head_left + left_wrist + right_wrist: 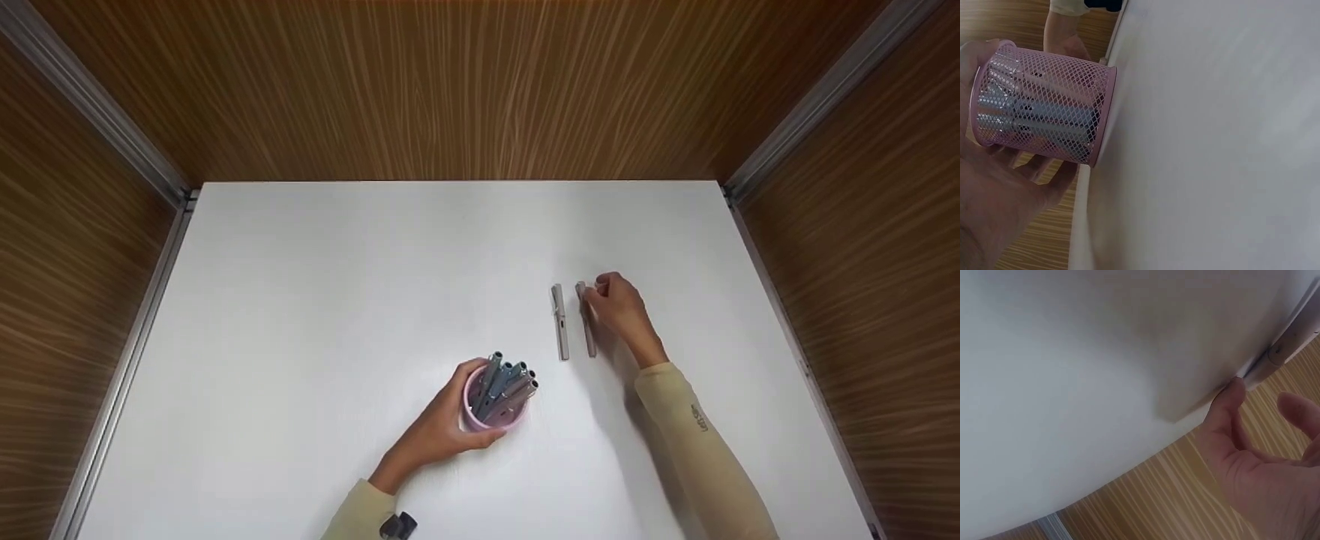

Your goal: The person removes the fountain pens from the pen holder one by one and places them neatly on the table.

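My left hand [442,427] grips a pink mesh pen cup [1044,104], fingers round one side and thumb across the other. Several grey, blue and pinkish pens [501,386] lean inside it. On the table to the right, two pale capped pens lie side by side: a left pen [561,324] and a right pen [589,334]. Beside the upper end of the right pen is my right hand [619,304]. In the right wrist view a fingertip [1234,391] touches the end of that pen, while another digit stands apart from it.
The white tabletop [322,285] extends around the cup and pens. Brown wood-grain panels [450,90] rise behind it and on both sides, with metal rails [127,352] along the edges.
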`<state>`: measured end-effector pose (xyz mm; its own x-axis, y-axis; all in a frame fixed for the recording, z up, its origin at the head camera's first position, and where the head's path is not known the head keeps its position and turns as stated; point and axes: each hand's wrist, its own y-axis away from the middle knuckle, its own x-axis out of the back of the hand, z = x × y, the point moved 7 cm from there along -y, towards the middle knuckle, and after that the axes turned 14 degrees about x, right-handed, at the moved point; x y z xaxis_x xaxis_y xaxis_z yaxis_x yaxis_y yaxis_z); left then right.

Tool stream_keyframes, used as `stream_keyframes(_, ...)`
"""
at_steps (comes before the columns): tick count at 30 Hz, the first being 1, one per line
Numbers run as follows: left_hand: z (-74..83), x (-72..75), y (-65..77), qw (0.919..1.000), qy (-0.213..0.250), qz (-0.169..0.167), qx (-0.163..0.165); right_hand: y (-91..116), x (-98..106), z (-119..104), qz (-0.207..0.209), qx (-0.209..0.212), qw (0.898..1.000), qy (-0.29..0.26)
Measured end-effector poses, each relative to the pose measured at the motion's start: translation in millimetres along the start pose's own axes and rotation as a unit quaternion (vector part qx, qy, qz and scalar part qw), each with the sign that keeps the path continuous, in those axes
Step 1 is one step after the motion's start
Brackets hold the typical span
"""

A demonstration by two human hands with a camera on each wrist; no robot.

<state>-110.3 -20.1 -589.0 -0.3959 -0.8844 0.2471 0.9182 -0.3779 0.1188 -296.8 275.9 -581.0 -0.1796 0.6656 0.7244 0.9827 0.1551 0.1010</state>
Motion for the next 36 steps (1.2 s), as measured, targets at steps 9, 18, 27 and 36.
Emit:
stream_keyframes(9,-3.2,-3.4,1.8,0.9999,0.006,-0.003,-0.013,11,3,-15,0.083,0.085,0.993,0.0)
stream_keyframes(18,-4.7,-4.6,1.4,0.9999,0.014,0.002,0.001,25,0,-31,0.13,0.181,0.975,-0.028)
stream_keyframes(27,0.2,-2.1,-1.3,0.9999,0.003,0.015,-0.001,38,-3,-40,0.127,0.213,0.968,-0.041)
stream_keyframes(36,1.1,-1.4,-2.8,0.9996,-0.004,0.025,0.009,53,-12,-50,0.099,0.217,0.967,-0.089)
